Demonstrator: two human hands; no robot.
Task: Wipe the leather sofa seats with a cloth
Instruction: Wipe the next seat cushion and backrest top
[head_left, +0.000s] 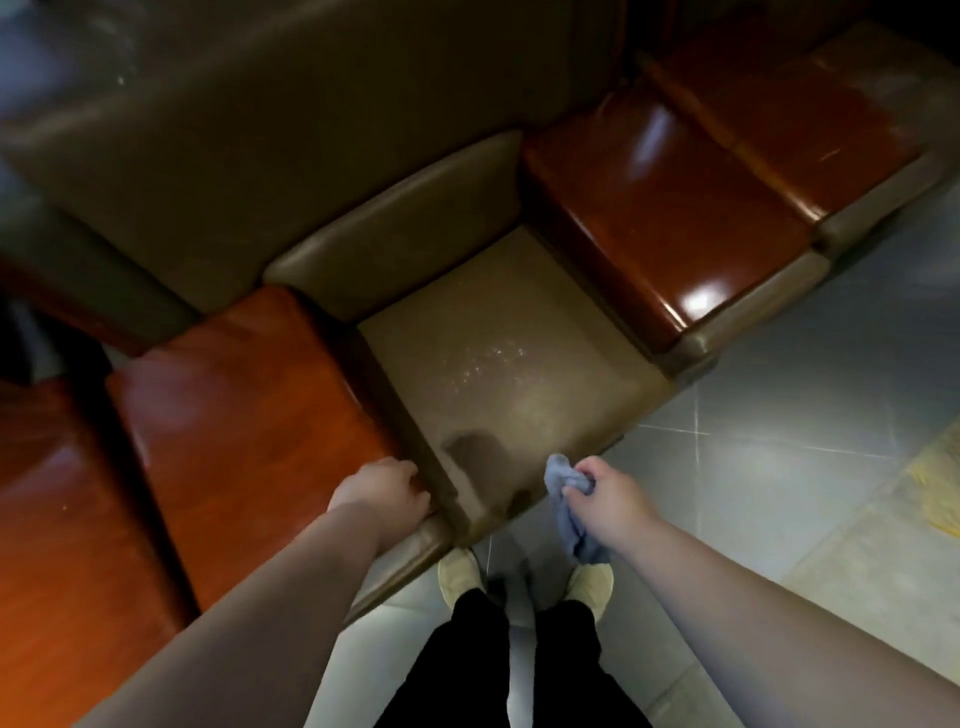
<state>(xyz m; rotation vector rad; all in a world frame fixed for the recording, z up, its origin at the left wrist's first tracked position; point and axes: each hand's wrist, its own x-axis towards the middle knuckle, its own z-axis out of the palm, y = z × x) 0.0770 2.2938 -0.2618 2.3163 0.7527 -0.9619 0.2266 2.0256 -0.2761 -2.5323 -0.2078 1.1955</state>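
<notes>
Crumpled cloth (569, 499), glossy leather seat (514, 384)

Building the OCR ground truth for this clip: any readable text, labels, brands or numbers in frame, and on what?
None. No text, label, brand or number shows on the sofa seat, the wooden armrests, the cloth gripped in the right hand, the shoes or the floor tiles.

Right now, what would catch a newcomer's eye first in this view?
The blue-grey cloth bunched in the right hand, hanging off the front edge of the tan seat, stands out first. That seat shows a dark damp patch near its front left and pale specks mid-cushion. The left hand rests on the glossy reddish-brown armrest beside it.
</notes>
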